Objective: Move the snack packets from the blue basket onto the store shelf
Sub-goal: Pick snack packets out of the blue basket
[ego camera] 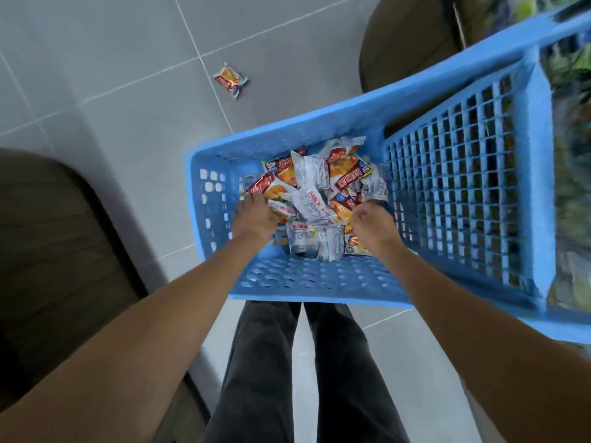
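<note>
A blue plastic basket with slotted walls tilts in front of me, its low end to the left. Several red, orange and white snack packets lie heaped in that low end. My left hand reaches into the heap, fingers spread over packets at the left wall. My right hand is down in the heap at its right side, fingers curled; I cannot see whether it holds a packet. The store shelf is a blurred strip of coloured goods behind the basket's right wall.
One snack packet lies alone on the grey tiled floor beyond the basket. Brown rounded objects stand at the left and top right. My dark trouser legs are below the basket.
</note>
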